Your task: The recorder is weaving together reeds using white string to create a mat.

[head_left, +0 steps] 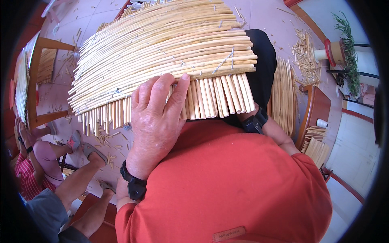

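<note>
A mat of pale straight stalks (158, 44), tied with thin twisted cord, lies tilted across my lap. Beneath its near edge, a second layer of stalks (208, 97) runs crosswise with the cut ends toward me. My left hand (156, 109) is on that near edge, its fingers bent and its thumb pressed along the border stalk. Cord stitches (225, 60) show near the mat's right end. At the right corner, my right hand (245, 116) goes under the stalks; only the part by the wrist shows, and its fingers are hidden.
Loose stalks (285, 97) lie on the floor at my right, beside a wooden stool (314, 109). Cut scraps (306, 52) are scattered about. A wooden frame (34, 77) stands at the left. Other people's legs (79, 182) and hands (24, 135) are at the lower left.
</note>
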Motion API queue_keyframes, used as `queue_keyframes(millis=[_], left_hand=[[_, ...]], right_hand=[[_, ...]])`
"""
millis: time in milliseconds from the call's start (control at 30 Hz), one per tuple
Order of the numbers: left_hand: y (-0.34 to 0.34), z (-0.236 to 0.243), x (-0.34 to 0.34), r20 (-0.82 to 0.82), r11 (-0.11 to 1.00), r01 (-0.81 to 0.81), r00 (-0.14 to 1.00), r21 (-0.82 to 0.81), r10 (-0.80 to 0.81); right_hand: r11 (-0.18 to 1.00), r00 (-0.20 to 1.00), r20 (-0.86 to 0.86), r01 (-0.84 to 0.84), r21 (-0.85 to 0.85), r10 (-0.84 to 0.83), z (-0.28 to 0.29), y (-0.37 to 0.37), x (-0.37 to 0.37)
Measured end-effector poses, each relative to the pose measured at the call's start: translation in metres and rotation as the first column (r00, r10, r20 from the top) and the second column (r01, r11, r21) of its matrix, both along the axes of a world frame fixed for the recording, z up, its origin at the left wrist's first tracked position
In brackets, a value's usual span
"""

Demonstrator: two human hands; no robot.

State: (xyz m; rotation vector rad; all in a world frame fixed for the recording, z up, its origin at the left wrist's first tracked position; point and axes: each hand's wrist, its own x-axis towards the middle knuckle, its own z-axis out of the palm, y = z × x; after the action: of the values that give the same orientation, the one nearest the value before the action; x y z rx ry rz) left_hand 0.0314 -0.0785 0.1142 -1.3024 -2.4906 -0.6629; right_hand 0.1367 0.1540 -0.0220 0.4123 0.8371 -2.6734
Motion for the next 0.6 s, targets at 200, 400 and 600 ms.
queue_keyframes(millis=[200,400,600], left_hand=[[-0.0024,0.0022,-0.0018,0.010,1.000,-0.003,1.000,0.005,0.003],[-0.0022,0.0012,-0.0018,0.017,1.000,0.007,1.000,0.008,-0.007],[-0.0015,0.0004,-0.0018,0.006,1.000,0.004,1.000,-0.008,-0.004]], right_hand=[[1.000,1.000,-0.001,0.011,0.004,-0.011,0.0013,-0.0001,-0.0012],[1.000,1.000,-0.009,0.012,0.013,-0.012,0.0019,0.0002,-0.0016],[1.000,1.000,-0.014,0.021,0.019,-0.021,0.0031,0.0000,-0.0010]])
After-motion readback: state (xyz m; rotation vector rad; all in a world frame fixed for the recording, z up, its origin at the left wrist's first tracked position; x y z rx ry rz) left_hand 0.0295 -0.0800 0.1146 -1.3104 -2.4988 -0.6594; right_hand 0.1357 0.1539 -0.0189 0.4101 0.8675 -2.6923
